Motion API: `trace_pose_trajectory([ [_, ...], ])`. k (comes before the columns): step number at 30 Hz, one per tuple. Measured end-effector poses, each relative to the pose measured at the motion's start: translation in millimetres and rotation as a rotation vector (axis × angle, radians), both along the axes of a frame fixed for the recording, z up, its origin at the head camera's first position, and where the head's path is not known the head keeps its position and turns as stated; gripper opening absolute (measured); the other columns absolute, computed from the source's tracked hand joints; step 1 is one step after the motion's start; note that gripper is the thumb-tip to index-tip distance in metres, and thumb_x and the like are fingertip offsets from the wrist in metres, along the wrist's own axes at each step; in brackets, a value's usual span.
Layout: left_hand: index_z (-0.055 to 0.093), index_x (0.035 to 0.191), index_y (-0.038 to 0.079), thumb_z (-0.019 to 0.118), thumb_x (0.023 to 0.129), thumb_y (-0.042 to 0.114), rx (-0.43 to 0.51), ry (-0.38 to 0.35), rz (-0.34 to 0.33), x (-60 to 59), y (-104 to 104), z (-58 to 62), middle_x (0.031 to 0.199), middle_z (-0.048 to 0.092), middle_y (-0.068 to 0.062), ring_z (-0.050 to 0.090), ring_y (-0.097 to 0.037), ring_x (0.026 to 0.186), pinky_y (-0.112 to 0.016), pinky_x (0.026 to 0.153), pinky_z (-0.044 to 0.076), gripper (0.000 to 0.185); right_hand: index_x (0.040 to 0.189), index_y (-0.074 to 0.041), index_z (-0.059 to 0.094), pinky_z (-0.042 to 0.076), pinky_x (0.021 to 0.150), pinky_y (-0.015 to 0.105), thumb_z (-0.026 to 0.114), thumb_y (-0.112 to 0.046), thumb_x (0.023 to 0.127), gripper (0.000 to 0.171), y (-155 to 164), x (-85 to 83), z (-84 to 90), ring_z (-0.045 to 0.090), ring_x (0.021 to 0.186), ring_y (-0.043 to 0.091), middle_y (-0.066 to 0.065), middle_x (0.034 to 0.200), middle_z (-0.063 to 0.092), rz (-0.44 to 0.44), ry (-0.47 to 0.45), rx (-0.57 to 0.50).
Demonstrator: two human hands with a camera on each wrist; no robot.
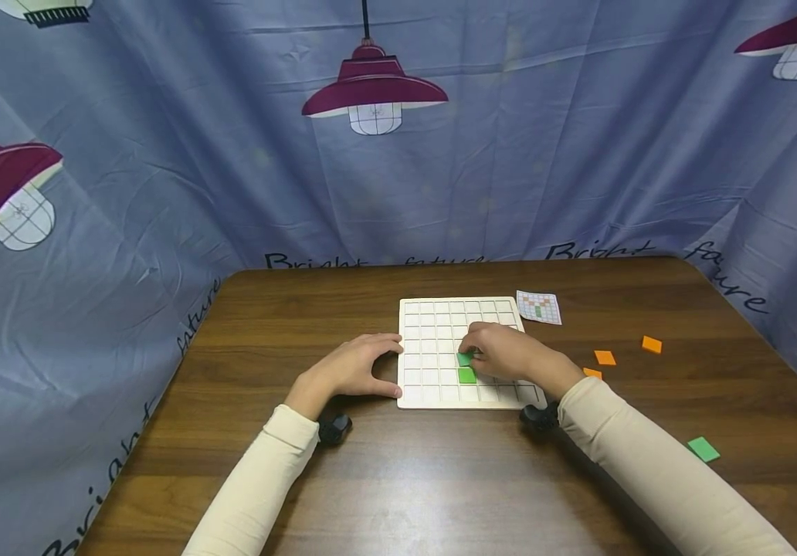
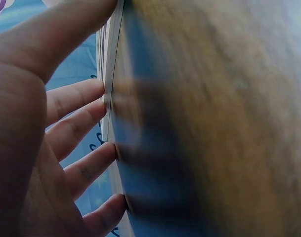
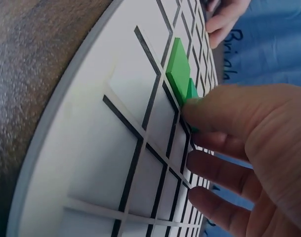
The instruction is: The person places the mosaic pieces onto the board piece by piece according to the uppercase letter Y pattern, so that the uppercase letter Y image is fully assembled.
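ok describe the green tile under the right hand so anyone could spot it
On the brown table lies a white grid board. Two green tiles sit one behind the other near its middle. It is the far tile, half covered by the right hand; the near tile lies uncovered.

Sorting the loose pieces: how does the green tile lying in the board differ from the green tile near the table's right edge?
The green tile in the board sits in a grid cell, squared with the grid; the loose green tile lies on bare wood, turned at an angle. The first lies close to the right hand, the second far off. Both are flat green squares.
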State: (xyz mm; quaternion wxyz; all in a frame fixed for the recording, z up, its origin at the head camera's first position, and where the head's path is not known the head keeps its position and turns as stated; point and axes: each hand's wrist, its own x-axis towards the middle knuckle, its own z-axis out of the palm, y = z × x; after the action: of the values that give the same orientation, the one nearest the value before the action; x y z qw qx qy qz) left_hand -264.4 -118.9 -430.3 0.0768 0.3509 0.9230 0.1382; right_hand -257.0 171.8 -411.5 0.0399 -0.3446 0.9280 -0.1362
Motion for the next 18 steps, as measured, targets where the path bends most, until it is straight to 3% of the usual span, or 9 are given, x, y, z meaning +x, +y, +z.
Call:
trace_pose_trajectory([
  [12, 0.049, 0.13, 0.022, 0.065, 0.072, 0.061, 0.002, -0.007, 0.005, 1.1, 0.0, -0.5, 0.144, 0.038, 0.006, 0.034, -0.015, 0.134, -0.039, 0.109, 0.031, 0.072, 0.104, -0.016, 0.07, 0.049, 0.069, 0.022, 0.069, -0.018, 0.08, 0.024, 6.8, -4.2, -1.1, 0.058, 0.084, 0.007, -0.004, 0.095, 0.062, 0.024, -0.028, -0.044],
  [18, 0.048, 0.13, 0.022, 0.064, 0.072, 0.061, -0.006, -0.021, 0.007, 0.7, 0.3, 0.0, 0.145, 0.037, 0.007, 0.033, -0.015, 0.135, -0.039, 0.109, 0.032, 0.071, 0.11, -0.015, 0.067, 0.05, 0.076, 0.028, 0.067, -0.02, 0.083, 0.027, 9.7, -1.5, -0.5, 0.059, 0.091, 0.011, -0.001, 0.101, 0.064, 0.009, -0.052, -0.07],
])
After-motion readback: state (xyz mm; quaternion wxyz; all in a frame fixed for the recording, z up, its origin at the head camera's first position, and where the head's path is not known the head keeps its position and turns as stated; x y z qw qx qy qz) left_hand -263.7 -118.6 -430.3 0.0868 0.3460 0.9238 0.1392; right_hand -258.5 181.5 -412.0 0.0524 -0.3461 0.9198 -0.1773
